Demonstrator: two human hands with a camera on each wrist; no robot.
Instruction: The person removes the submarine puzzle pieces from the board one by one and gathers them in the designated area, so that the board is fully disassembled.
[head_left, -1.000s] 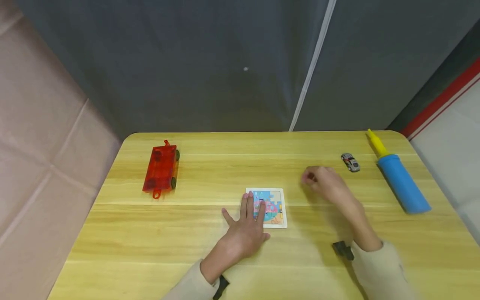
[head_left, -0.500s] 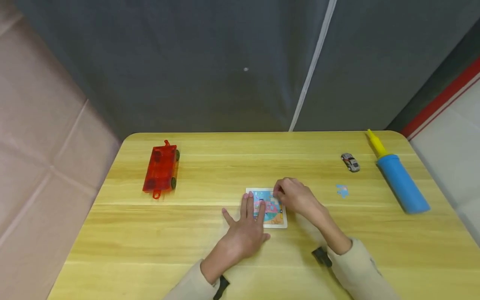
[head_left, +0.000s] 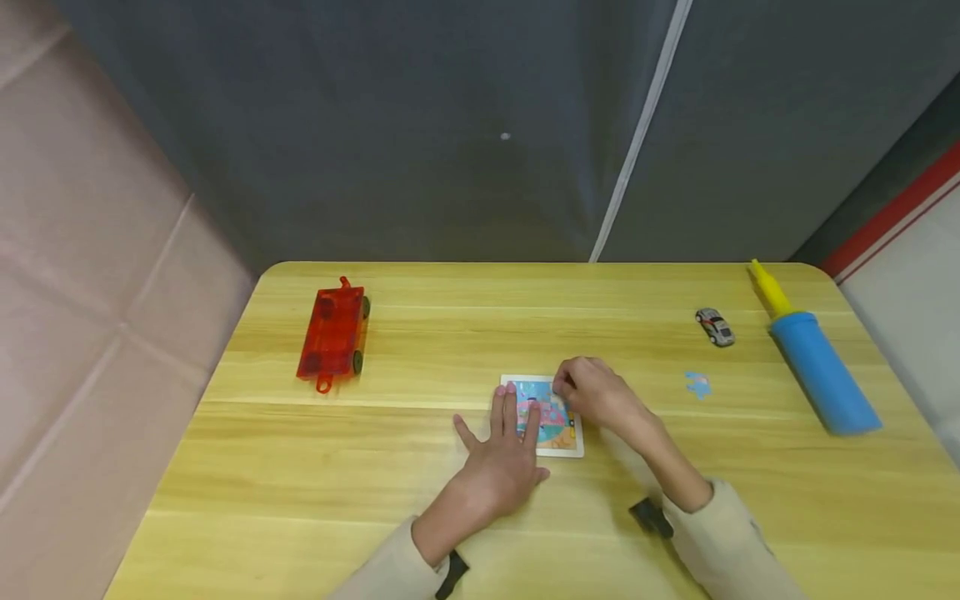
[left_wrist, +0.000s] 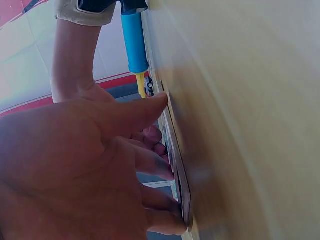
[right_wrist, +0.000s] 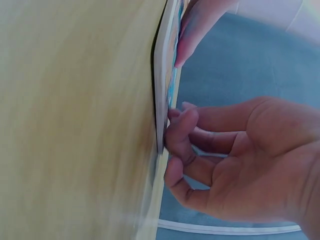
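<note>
A flat, square jigsaw puzzle (head_left: pixel 553 427), glossy and brightly printed inside a white border, lies mid-bench on the pale, wood-grained bench (head_left: pixel 300 475). The left hand (head_left: pixel 497 477) rests on its left part, fingers straight and spread. The right hand (head_left: pixel 600 396) has curled fingers at its upper right corner; I cannot tell whether they pinch a piece.

The right wrist view shows the puzzle's thin, pale edge and the right thumb against the fingers, both hidden from above. Together the hands cover much of the picture.

To the right lie a loose blue-and-pink piece (head_left: pixel 698 385), a small grey toy car (head_left: pixel 715 327) and a blue cylindrical pump (head_left: pixel 825 375) with a tapered yellow nozzle (head_left: pixel 770 288). A translucent red wheeled cart (head_left: pixel 332 335) sits well left.
</note>
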